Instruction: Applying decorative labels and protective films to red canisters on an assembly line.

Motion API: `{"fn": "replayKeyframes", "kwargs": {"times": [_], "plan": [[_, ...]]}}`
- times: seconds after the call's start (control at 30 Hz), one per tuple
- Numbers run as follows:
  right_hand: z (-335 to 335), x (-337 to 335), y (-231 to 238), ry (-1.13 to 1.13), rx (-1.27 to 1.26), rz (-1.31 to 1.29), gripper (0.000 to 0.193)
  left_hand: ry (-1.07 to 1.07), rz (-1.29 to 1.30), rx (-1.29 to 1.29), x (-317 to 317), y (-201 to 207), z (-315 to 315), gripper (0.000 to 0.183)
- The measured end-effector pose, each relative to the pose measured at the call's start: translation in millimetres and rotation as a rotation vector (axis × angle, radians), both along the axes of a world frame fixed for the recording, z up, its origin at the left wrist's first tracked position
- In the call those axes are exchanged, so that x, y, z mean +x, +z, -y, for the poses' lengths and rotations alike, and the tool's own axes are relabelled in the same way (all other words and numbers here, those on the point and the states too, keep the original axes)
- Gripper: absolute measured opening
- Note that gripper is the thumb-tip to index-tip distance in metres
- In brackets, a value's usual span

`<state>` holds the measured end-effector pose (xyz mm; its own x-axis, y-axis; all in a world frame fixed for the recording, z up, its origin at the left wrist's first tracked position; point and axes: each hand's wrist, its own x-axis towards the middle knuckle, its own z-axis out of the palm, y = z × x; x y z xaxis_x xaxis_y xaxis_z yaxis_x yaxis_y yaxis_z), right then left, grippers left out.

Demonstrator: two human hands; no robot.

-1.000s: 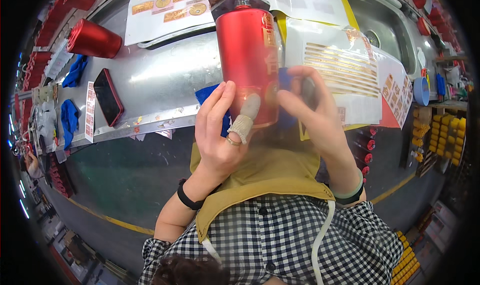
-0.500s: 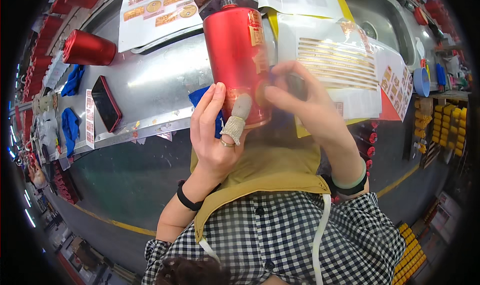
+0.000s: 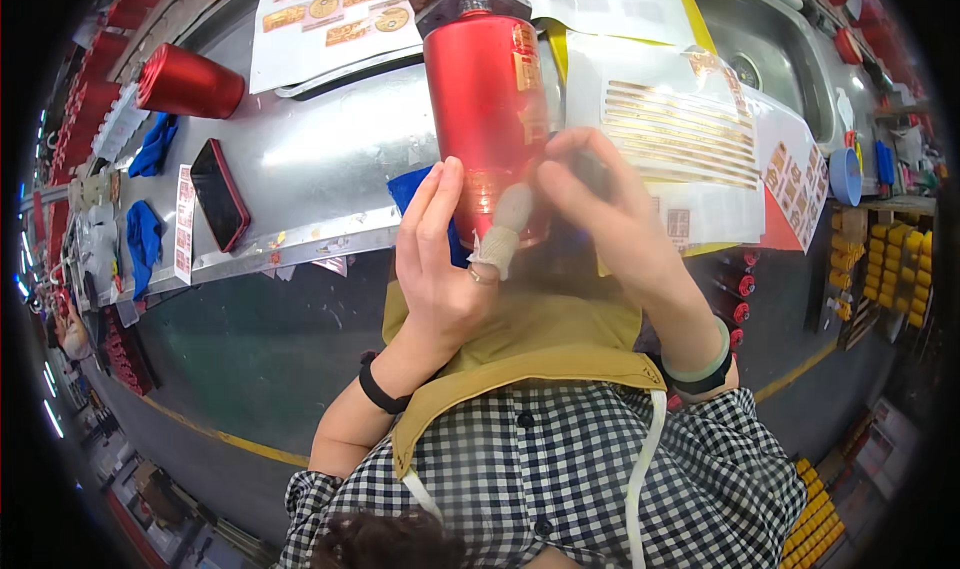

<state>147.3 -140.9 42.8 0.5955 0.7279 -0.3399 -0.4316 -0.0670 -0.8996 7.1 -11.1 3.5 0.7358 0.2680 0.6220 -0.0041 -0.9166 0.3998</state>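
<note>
A tall red bottle (image 3: 487, 109) with gold labels stands upright close to my chest, its dark cap at the top. My left hand (image 3: 440, 269) cups its lower left side, and the taped thumb presses on the front near the base. Its lower right side is gripped by my right hand (image 3: 610, 219), whose fingers curl over a dark small object I cannot make out. A blue cloth (image 3: 415, 191) lies on the metal table (image 3: 310, 159) just behind my left hand.
Another red bottle (image 3: 190, 82) lies on its side at the far left. A dark phone (image 3: 220, 207) and label strips lie near the table's front edge. Sheets of gold stickers (image 3: 690, 139) cover the right side, a sink (image 3: 780, 49) beyond them. Blue cloths (image 3: 145, 239) lie left.
The bottle has shifted slightly left and upright in my hands. My right hand has slid lower on the bottle's side, and the left thumb stays pressed on the front.
</note>
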Motion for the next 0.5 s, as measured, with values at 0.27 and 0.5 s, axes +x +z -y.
{"fn": "replayKeyframes", "kwargs": {"times": [0.27, 0.5], "plan": [[-3.4, 0.5, 5.9, -0.017, -0.08, 0.174, 0.03, 0.034, 0.079, -0.304, -9.6, -8.6, 1.6, 0.056], [-9.7, -5.1, 1.9, -0.002, -0.18, 0.215, 0.043, -0.008, 0.089, -0.2, -9.2, -11.4, -5.5, 0.064]]}}
